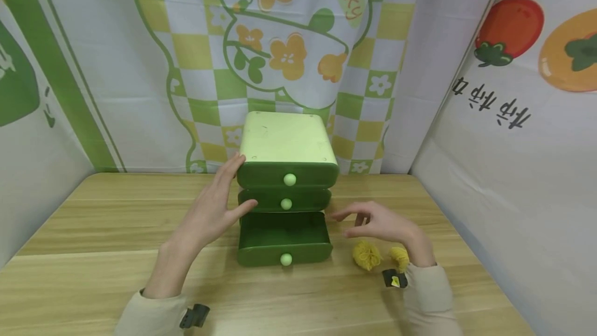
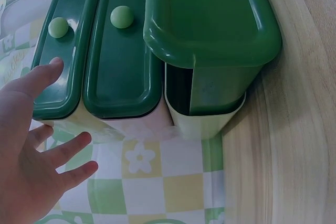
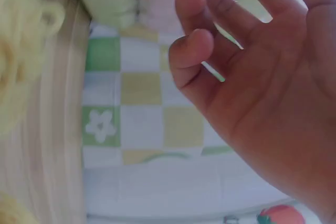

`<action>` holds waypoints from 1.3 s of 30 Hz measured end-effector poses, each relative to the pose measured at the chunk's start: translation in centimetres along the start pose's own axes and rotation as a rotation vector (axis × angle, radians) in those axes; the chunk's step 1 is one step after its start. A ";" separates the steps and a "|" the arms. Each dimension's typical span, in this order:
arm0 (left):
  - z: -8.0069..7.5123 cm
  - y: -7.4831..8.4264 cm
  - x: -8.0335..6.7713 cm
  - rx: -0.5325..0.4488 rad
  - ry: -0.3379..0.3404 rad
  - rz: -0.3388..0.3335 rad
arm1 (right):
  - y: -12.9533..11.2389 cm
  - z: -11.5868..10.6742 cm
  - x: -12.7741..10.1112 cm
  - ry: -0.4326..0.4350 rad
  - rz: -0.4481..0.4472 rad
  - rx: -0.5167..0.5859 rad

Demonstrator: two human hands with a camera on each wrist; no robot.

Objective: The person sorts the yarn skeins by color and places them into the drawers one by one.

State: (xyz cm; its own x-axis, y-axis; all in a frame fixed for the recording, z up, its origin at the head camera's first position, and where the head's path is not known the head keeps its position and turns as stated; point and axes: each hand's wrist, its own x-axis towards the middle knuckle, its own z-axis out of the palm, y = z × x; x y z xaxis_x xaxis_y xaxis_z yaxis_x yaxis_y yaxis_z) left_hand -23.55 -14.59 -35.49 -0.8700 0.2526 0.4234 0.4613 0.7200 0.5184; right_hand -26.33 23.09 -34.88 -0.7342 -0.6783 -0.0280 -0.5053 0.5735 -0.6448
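Observation:
A small green cabinet [image 1: 286,139] with three drawers stands on the table, its top pale green. The bottom drawer [image 1: 261,256] is pulled out and its inside looks bare, while the upper drawers are pushed in. My left hand [image 1: 210,217] lies along the cabinet's left side, fingers extended near the top corner and thumb by the middle drawer [image 1: 266,200]. Off the cabinet's right side, my right hand [image 1: 380,222] hovers with loosely bent fingers and holds nothing. Below it on the table sit a yellow yarn-like bundle [image 1: 366,255] and a second yellow bundle [image 1: 399,257], partly covered by the wrist.
The wooden table [image 1: 116,222] meets a patterned cloth [image 1: 200,61] close behind the cabinet. White printed sheets [image 1: 503,170] rise along both sides. Round pale knobs stick out from the drawer fronts, and the pulled-out drawer juts toward the front.

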 end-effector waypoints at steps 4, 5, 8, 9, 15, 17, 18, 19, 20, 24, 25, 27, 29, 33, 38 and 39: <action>0.0 0.0 0.0 -0.003 -0.001 0.004 | 1.6 -0.4 -0.4 -0.014 0.051 0.021; 0.0 0.0 0.0 -0.004 -0.002 0.006 | 2.0 -0.4 -0.5 -0.017 0.065 0.028; -0.1 -0.1 -0.1 -0.005 0.000 0.007 | 2.9 -0.5 -0.8 -0.026 0.101 0.035; -0.1 -0.1 -0.1 -0.005 -0.001 0.007 | 3.2 -0.5 -0.8 -0.028 0.112 0.031; 0.0 -0.1 -0.1 0.001 0.005 0.003 | 4.2 -0.6 -1.3 -0.057 0.159 0.016; 0.0 -0.1 -0.1 0.000 0.006 0.005 | 4.5 -0.6 -1.4 -0.068 0.174 0.025; -0.1 -0.1 -0.1 0.000 0.007 0.007 | 4.6 -0.6 -1.5 -0.073 0.178 0.030; -0.1 -0.1 -0.1 0.001 0.007 0.009 | 4.7 -0.6 -1.6 -0.080 0.187 0.029; -0.1 -0.1 -0.1 0.001 0.008 0.010 | 4.8 -0.6 -1.6 -0.085 0.193 0.033; -0.2 -0.1 -0.1 -0.001 0.002 0.009 | 5.1 -0.5 -1.8 -0.110 0.214 0.025; -0.2 -0.1 -0.2 0.000 0.001 0.008 | 5.2 -0.5 -1.8 -0.115 0.225 0.021; -0.2 -0.1 -0.1 -0.001 0.000 0.009 | 5.2 -0.4 -1.8 -0.123 0.244 0.014; -0.2 -0.1 -0.1 -0.003 0.002 0.013 | 5.1 -0.3 -1.8 -0.128 0.272 0.009; -0.1 -0.1 -0.1 -0.005 0.004 0.019 | 5.1 -0.1 -1.9 -0.129 0.345 0.005; -0.1 -0.2 -0.1 -0.001 0.002 0.017 | 5.2 0.2 -1.9 -0.145 0.407 -0.004; -0.1 -0.2 -0.1 -0.001 0.003 0.018 | 5.2 0.2 -1.9 -0.150 0.413 -0.010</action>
State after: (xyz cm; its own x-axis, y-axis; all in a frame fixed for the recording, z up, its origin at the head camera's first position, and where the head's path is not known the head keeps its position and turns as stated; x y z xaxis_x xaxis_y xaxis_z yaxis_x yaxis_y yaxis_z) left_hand -23.55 -14.79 -35.57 -0.8612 0.2634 0.4346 0.4768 0.7146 0.5118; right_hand -27.51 27.25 -38.33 -0.8018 -0.4498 -0.3935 -0.1876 0.8146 -0.5489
